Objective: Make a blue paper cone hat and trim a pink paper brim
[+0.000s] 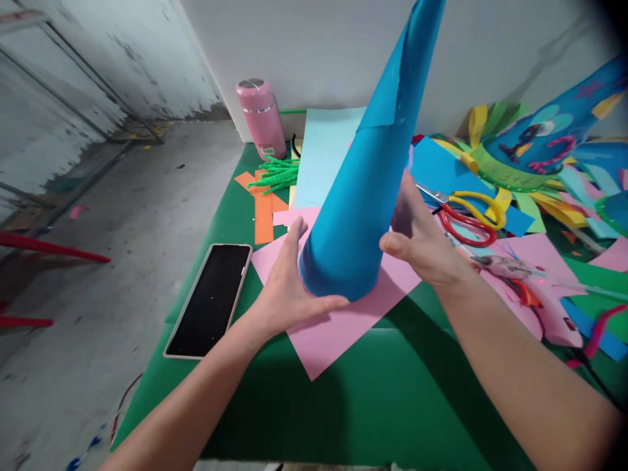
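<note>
A tall blue paper cone (350, 209) stands point up, leaning a little to the right, with an overlapping paper edge near its upper part. Its base is over a pink paper sheet (318, 347). My left hand (287, 288) curves round the base, thumb along the front and fingers up the left side. Against the cone's right side is my right hand (417, 235), its thumb in front and its other fingers partly hidden behind. Between them the two hands grip the cone.
A phone (210, 301) lies left on the green table (392, 405). Behind are a pink bottle (262, 121), green pipe cleaners (277, 174) and orange strips (263, 219). Scissors (471, 212), a pink glue gun (544, 294) and a decorated cone hat (534, 140) are right.
</note>
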`<state>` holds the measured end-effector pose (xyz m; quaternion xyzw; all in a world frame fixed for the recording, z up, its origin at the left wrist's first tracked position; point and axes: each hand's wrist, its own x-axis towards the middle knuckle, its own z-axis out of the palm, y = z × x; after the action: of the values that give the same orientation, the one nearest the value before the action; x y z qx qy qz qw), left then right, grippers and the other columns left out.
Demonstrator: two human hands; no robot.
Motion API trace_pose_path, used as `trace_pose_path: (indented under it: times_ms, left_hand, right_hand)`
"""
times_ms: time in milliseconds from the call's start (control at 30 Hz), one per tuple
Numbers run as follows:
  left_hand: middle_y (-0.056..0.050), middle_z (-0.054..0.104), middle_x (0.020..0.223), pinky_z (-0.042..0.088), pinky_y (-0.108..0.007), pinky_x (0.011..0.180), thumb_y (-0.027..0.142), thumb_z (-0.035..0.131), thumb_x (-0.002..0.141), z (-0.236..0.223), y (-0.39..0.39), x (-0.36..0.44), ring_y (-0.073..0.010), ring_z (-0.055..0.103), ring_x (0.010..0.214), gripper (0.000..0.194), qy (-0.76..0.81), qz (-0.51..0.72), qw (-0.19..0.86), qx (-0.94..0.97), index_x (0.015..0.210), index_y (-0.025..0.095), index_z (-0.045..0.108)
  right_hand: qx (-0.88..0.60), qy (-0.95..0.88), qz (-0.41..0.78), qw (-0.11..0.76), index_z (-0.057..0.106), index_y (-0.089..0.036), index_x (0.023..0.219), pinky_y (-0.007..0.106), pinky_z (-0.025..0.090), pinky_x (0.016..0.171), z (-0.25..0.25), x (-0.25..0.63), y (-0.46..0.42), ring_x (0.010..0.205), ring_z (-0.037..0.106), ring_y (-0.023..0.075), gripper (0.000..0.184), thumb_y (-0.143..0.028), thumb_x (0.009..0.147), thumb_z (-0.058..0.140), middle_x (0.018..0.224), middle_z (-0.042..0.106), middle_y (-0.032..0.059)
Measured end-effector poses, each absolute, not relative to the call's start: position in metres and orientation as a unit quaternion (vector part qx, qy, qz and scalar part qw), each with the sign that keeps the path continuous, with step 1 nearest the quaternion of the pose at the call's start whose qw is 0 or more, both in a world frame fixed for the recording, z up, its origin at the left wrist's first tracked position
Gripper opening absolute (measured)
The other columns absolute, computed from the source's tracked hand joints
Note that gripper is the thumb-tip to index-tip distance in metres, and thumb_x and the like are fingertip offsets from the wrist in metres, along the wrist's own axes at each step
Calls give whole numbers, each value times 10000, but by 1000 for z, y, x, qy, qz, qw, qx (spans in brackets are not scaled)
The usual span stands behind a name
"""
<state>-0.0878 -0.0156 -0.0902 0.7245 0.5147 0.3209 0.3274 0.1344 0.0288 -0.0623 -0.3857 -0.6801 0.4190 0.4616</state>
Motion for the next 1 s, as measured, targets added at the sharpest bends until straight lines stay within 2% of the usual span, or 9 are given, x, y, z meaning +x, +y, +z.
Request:
trace_pose_path:
  times_ms: [100, 233, 300, 433, 700, 867, 1000]
  left_hand:
    - [-195, 157, 1548, 250, -585, 1136, 539, 805, 537, -103, -22, -89, -375, 199, 1427, 1264, 532, 288, 332, 724, 1469, 221, 12]
    - [-168, 131, 1561, 255, -556, 1147, 462, 818, 545, -110, -25, -88, -347, 187, 1436, 1281, 540, 263, 315, 735, 1470, 243, -40]
    - [-166, 133, 1560, 268, -542, 1147, 432, 827, 534, -112, -25, -87, -342, 189, 1436, 1291, 539, 254, 305, 743, 1469, 243, -42]
    - [-174, 129, 1558, 283, -551, 1137, 415, 838, 516, -114, -26, -85, -355, 183, 1435, 1312, 538, 251, 287, 752, 1467, 241, -49]
    - [-178, 170, 1547, 361, -617, 1057, 409, 841, 519, -117, -27, -85, -404, 250, 1399, 1355, 547, 247, 296, 743, 1452, 293, -133]
    - [-190, 243, 1515, 369, -658, 1020, 390, 852, 502, -116, -25, -84, -441, 288, 1369, 1365, 545, 258, 312, 734, 1459, 296, -116]
    - [-194, 266, 1503, 366, -653, 1025, 384, 851, 506, -114, -25, -84, -439, 294, 1366, 1351, 544, 260, 313, 733, 1463, 285, -97]
  right_hand:
    - [-357, -644, 477, 480, 323, -398, 1398, 521, 394, 1053, -56, 123, 28, 1385, 302, 313, 923, -671, 608, 715, 1473, 382, 15]
    - [-345, -597, 530, 494, 279, -382, 1424, 456, 516, 928, -52, 115, 22, 1173, 550, 281, 927, -566, 649, 754, 1331, 500, 32]
    - [-358, -586, 537, 490, 244, -369, 1444, 433, 545, 882, -53, 115, 20, 1089, 599, 262, 948, -551, 664, 751, 1249, 544, 38]
    - [-376, -589, 530, 481, 207, -335, 1465, 427, 555, 879, -53, 116, 18, 1107, 585, 263, 995, -552, 662, 754, 1256, 538, 56]
    - [-372, -610, 509, 481, 251, -308, 1437, 420, 531, 944, -53, 115, 15, 1203, 525, 256, 882, -544, 722, 712, 1417, 440, 41]
    - [-328, -625, 510, 492, 337, -310, 1364, 382, 557, 902, -52, 114, 17, 1139, 570, 225, 717, -482, 768, 698, 1343, 519, 16]
    - [-327, -627, 508, 492, 356, -322, 1350, 387, 562, 883, -53, 114, 18, 1115, 582, 227, 691, -475, 770, 699, 1324, 535, 11]
